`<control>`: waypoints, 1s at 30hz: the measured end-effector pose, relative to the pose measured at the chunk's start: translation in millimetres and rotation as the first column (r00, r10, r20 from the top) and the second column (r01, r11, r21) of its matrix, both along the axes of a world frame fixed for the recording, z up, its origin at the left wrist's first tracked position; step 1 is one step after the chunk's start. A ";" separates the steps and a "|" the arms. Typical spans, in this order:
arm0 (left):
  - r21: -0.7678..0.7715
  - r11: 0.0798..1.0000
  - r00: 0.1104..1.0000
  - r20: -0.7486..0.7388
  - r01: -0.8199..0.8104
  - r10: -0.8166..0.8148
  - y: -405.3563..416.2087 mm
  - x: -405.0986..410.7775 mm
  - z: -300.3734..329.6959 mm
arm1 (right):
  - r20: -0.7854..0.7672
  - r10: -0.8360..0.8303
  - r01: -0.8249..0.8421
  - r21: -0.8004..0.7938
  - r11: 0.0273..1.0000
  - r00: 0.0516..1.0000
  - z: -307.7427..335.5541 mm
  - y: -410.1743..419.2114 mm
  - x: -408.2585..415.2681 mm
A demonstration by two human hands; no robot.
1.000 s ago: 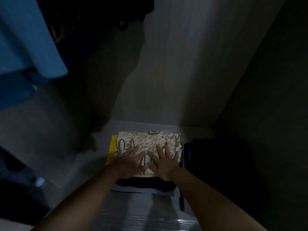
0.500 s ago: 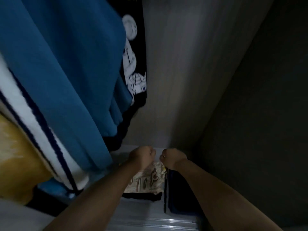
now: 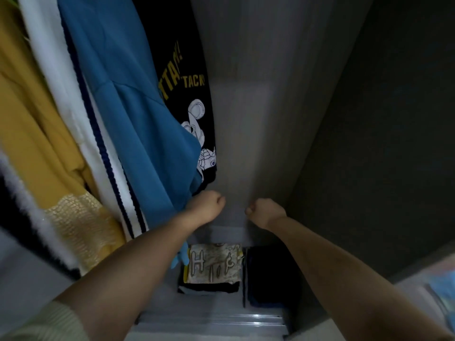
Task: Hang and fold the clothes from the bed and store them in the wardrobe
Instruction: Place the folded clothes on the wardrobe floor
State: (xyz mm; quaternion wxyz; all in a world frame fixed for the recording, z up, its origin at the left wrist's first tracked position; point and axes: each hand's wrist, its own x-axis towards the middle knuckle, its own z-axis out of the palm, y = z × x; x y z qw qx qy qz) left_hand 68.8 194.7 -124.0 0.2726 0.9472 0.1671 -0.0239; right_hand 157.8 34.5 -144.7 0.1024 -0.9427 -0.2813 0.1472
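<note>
A folded beige printed garment (image 3: 213, 267) lies on top of a stack of folded clothes on the wardrobe floor (image 3: 209, 306). A dark folded pile (image 3: 269, 276) sits right beside it. My left hand (image 3: 208, 206) and my right hand (image 3: 264, 212) hover well above the stack, both curled into fists and holding nothing. Hanging clothes fill the left: a blue garment (image 3: 128, 114), a black printed T-shirt (image 3: 192, 99), a white one with navy stripes (image 3: 73, 114) and a yellow one (image 3: 32, 134). My left hand is close to the blue garment's hem.
The wardrobe's pale back wall (image 3: 258, 94) and dark right side wall (image 3: 381, 119) enclose the space. A metal sliding track (image 3: 211, 321) runs along the front edge. Something blue (image 3: 443, 289) lies outside at the lower right.
My hands left the beige garment, where they lay flat, curled into fists and rose. The view lifted, bringing the hanging clothes into sight.
</note>
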 end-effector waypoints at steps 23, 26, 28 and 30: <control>0.115 0.471 0.464 0.080 0.875 -0.882 -323.9 -47.0 63.0 | 0.262 -0.810 0.805 0.160 0.572 0.524 73.7 -347.6 -236.5; 0.158 0.339 0.331 0.076 0.927 -0.941 -400.3 -64.9 71.4 | 0.254 -0.870 0.875 0.135 0.465 0.423 78.8 -413.4 -275.3; 0.133 0.273 0.265 0.072 0.953 -0.962 -453.7 -75.6 74.1 | 0.260 -0.894 0.911 0.098 0.401 0.366 79.9 -458.1 -300.7; 0.106 0.221 0.214 0.077 0.969 -0.974 -504.3 -87.6 74.7 | 0.258 -0.912 0.934 0.079 0.348 0.318 78.8 -502.3 -324.9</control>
